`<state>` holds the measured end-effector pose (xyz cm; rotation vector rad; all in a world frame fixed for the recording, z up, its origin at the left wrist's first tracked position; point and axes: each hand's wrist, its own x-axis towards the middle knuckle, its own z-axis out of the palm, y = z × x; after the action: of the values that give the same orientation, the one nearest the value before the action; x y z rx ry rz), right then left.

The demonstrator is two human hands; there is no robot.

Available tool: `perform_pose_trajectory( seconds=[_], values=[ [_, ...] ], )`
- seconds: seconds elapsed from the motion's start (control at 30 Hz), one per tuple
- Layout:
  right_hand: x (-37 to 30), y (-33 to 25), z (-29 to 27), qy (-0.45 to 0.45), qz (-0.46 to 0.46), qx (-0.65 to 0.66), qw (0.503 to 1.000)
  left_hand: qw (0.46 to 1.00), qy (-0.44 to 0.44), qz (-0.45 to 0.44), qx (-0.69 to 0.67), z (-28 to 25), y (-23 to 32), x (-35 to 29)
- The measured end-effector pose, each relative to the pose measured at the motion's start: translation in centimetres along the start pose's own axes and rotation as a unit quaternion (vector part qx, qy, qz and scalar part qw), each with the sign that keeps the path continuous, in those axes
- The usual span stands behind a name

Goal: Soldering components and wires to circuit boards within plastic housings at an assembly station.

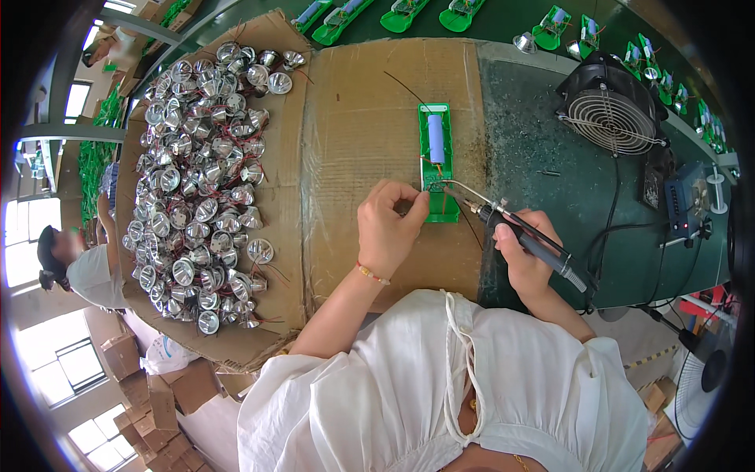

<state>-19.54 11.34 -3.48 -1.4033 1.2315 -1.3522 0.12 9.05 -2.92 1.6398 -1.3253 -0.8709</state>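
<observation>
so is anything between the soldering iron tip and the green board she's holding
Nothing visible. The soldering iron in the right hand reaches the green board with its tip over the lower end, beside the left hand fingers pinching there. The blue cell sits farther up, clear of the tip.

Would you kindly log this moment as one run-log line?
left hand: pinching wire at green board | right hand: gripping soldering iron, tip at board | beside: reflector pile, fan

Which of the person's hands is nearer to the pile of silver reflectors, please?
Left. The left hand sits on the cardboard just right of the pile of silver reflectors; the right hand, holding the soldering iron, is farther right.
</observation>
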Motion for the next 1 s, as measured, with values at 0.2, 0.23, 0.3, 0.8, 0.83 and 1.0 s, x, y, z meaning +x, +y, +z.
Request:
perform_pose_trajectory(
  seconds=[0.2, 0.23, 0.3, 0.8, 0.83, 1.0],
  values=[
    [0.1, 0.5, 0.5, 0.005, 0.004, 0.003, 1.000, 1.000, 0.009, 0.008, 0.000, 0.2, -0.1, 0.1],
    [0.0, 0.5, 0.5, 0.010, 0.025, 0.008, 1.000, 1.000, 0.010, 0.017, 0.005, 0.2, -0.1, 0.1],
    [0.0, 0.4, 0.5, 0.019, 0.033, 0.022, 0.999, 1.000, 0.009, 0.015, 0.006, 0.2, 0.0, 0.1],
    [-0.1, -0.2, 0.3, 0.038, 0.071, 0.071, 0.994, 1.000, 0.003, -0.008, 0.004, 0.3, 0.0, 0.3],
    [-0.1, -0.2, 0.3, 0.041, 0.072, 0.081, 0.993, 1.000, 0.003, -0.011, 0.005, 0.2, 0.0, 0.2],
    [-0.4, 0.1, -0.1, 0.034, 0.065, 0.081, 0.994, 1.000, 0.007, 0.004, 0.010, 0.3, 0.0, 0.3]
  ],
)
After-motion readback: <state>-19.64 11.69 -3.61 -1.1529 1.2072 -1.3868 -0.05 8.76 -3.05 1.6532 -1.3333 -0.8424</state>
